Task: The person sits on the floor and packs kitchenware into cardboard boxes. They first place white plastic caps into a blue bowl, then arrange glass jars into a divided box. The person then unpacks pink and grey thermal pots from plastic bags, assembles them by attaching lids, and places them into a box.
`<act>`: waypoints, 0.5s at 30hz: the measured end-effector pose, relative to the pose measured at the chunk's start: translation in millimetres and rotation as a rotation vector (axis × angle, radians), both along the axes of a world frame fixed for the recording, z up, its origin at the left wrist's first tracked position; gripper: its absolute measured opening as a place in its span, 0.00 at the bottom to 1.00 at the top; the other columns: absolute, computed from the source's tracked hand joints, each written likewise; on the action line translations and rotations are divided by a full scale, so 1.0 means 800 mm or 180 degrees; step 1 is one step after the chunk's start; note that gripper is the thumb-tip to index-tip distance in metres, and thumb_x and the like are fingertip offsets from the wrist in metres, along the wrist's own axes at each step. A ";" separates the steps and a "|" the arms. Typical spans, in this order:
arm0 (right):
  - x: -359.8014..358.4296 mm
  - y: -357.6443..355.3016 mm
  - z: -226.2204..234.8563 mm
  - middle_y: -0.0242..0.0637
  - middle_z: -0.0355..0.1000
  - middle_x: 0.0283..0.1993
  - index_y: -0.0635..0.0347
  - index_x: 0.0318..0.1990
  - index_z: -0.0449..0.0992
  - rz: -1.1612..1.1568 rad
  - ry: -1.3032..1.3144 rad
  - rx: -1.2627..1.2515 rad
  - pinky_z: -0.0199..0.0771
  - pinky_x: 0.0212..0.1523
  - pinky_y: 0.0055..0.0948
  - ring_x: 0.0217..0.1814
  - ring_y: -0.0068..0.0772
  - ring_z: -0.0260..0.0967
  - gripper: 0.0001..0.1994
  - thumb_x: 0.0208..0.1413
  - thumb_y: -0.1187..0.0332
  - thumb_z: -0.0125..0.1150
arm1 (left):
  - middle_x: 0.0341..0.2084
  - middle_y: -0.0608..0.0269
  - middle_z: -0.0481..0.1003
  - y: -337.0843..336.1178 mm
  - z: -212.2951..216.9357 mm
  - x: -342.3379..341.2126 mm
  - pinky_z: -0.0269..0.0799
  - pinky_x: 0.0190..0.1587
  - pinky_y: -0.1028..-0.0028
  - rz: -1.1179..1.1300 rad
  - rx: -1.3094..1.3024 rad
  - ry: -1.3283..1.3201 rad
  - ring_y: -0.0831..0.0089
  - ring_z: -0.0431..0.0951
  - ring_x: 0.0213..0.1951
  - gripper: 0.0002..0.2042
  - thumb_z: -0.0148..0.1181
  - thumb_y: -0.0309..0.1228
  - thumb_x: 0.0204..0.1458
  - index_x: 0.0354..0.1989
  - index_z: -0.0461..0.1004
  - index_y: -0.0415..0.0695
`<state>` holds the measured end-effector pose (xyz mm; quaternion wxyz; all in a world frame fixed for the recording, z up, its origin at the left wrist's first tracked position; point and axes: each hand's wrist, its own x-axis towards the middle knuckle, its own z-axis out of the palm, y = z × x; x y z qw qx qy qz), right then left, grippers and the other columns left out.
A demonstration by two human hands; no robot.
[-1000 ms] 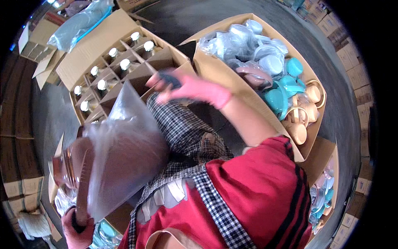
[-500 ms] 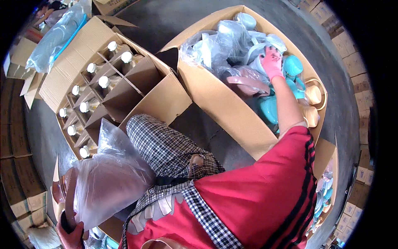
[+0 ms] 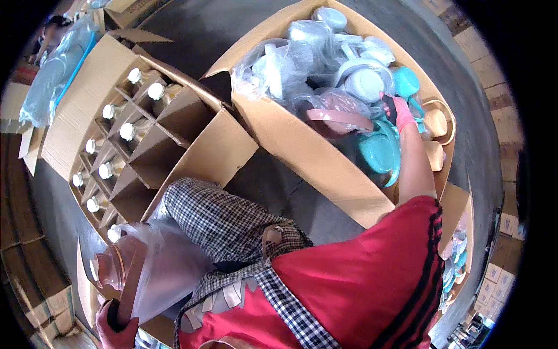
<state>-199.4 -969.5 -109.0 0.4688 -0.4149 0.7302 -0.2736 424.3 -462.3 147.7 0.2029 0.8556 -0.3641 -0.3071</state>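
Note:
My left hand [image 3: 116,327], in a pink and black glove, is closed round the pink handle of a pink jug [image 3: 114,266]. A clear plastic bag [image 3: 174,270] is round the jug's wide body beside my thigh. In the carton at the right, my gloved right hand [image 3: 399,113] has its fingers curled in among the teal lids with loop handles [image 3: 376,152]. What it grips, if anything, I cannot make out. Near it lie a pale blue lid [image 3: 365,85], a bagged pink lid with a handle [image 3: 338,119] and yellow lids [image 3: 436,123].
A divided carton [image 3: 200,152] at the left holds several clear bottles with white caps [image 3: 128,131]. The lid carton's near wall [image 3: 308,157] runs close to my right arm. A blue-edged plastic bundle [image 3: 61,81] lies at the far left. Another carton [image 3: 456,224] stands at my right.
My right hand has left the bagged pale blue lid and moved nearer, to the teal lids, its fingers now curled. The pink jug in my left hand has turned, showing more of its neck.

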 end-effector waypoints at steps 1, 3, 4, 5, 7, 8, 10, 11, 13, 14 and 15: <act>-0.023 -0.004 -0.003 0.29 0.62 0.14 0.55 0.21 0.69 0.0302 0.0805 -0.0296 0.57 0.16 0.22 0.15 0.22 0.58 0.15 0.49 0.54 0.52 | 0.46 0.53 0.63 -0.006 -0.001 0.006 0.59 0.52 0.68 -0.0159 0.0026 0.0002 0.66 0.64 0.48 0.32 0.59 0.15 0.31 0.50 0.56 0.38; -0.035 -0.015 0.006 0.32 0.66 0.15 0.58 0.24 0.70 0.0970 0.2402 -0.0850 0.60 0.17 0.23 0.17 0.24 0.63 0.12 0.52 0.60 0.50 | 0.46 0.53 0.62 -0.020 -0.002 0.005 0.59 0.52 0.68 -0.0214 0.0121 0.0004 0.66 0.64 0.48 0.32 0.59 0.15 0.31 0.50 0.55 0.37; -0.016 -0.012 0.022 0.34 0.67 0.17 0.62 0.26 0.70 0.0172 0.1206 -0.1178 0.63 0.19 0.24 0.19 0.28 0.66 0.11 0.52 0.63 0.48 | 0.46 0.52 0.62 -0.022 -0.001 0.001 0.59 0.52 0.68 -0.0189 0.0186 -0.0015 0.66 0.64 0.48 0.32 0.59 0.15 0.31 0.50 0.55 0.37; 0.048 0.000 0.069 0.36 0.69 0.19 0.65 0.28 0.69 -0.0546 -0.0021 -0.1639 0.66 0.20 0.26 0.21 0.32 0.68 0.11 0.53 0.66 0.47 | 0.45 0.52 0.63 -0.017 -0.002 -0.006 0.60 0.51 0.69 -0.0165 0.0194 -0.0135 0.66 0.65 0.47 0.31 0.59 0.16 0.32 0.50 0.56 0.36; 0.077 0.014 0.107 0.38 0.70 0.24 0.67 0.28 0.68 -0.0442 -0.0470 -0.1971 0.67 0.21 0.27 0.23 0.33 0.69 0.11 0.53 0.66 0.46 | 0.43 0.51 0.65 -0.014 -0.008 -0.004 0.61 0.50 0.70 -0.0333 0.0162 -0.0332 0.67 0.66 0.46 0.30 0.59 0.19 0.32 0.49 0.57 0.35; 0.082 0.018 0.104 0.41 0.70 0.28 0.67 0.32 0.67 -0.0419 -0.0645 -0.1913 0.70 0.23 0.28 0.24 0.34 0.70 0.10 0.54 0.67 0.46 | 0.42 0.50 0.66 -0.020 -0.005 -0.009 0.62 0.49 0.71 -0.0509 0.0301 -0.0404 0.67 0.67 0.45 0.29 0.59 0.20 0.33 0.49 0.58 0.35; 0.069 0.012 0.068 0.43 0.70 0.29 0.68 0.36 0.65 0.0381 0.0335 -0.1620 0.71 0.29 0.29 0.26 0.36 0.70 0.14 0.55 0.63 0.44 | 0.40 0.49 0.68 -0.041 0.001 -0.025 0.64 0.48 0.72 -0.0828 0.0557 -0.0586 0.67 0.68 0.44 0.27 0.59 0.22 0.33 0.47 0.60 0.33; 0.063 0.003 0.068 0.43 0.70 0.29 0.68 0.36 0.65 0.0479 0.0270 -0.1608 0.71 0.30 0.29 0.26 0.36 0.70 0.14 0.54 0.63 0.45 | 0.37 0.48 0.70 -0.044 -0.001 -0.025 0.66 0.44 0.73 -0.0983 0.0708 -0.0626 0.66 0.71 0.40 0.25 0.58 0.24 0.33 0.45 0.63 0.32; 0.044 -0.008 0.083 0.42 0.70 0.28 0.67 0.33 0.68 0.0320 -0.0351 -0.1729 0.71 0.31 0.29 0.27 0.35 0.70 0.13 0.52 0.62 0.46 | 0.31 0.49 0.71 -0.040 -0.016 -0.013 0.66 0.40 0.69 -0.1581 -0.0155 -0.1437 0.62 0.72 0.35 0.22 0.58 0.24 0.31 0.40 0.66 0.34; 0.038 -0.012 0.095 0.41 0.70 0.27 0.66 0.30 0.70 0.0103 -0.0947 -0.1846 0.70 0.31 0.28 0.27 0.34 0.70 0.13 0.51 0.63 0.48 | 0.30 0.50 0.71 -0.043 -0.015 -0.009 0.67 0.39 0.71 -0.1274 -0.0283 -0.1147 0.65 0.73 0.34 0.21 0.57 0.23 0.32 0.39 0.66 0.34; 0.041 -0.009 0.106 0.40 0.70 0.26 0.65 0.28 0.72 -0.0105 -0.1566 -0.1925 0.69 0.30 0.28 0.28 0.33 0.70 0.12 0.49 0.64 0.49 | 0.29 0.52 0.72 -0.049 -0.012 -0.006 0.67 0.38 0.73 -0.0955 -0.0386 -0.0868 0.68 0.73 0.33 0.19 0.56 0.22 0.32 0.39 0.67 0.34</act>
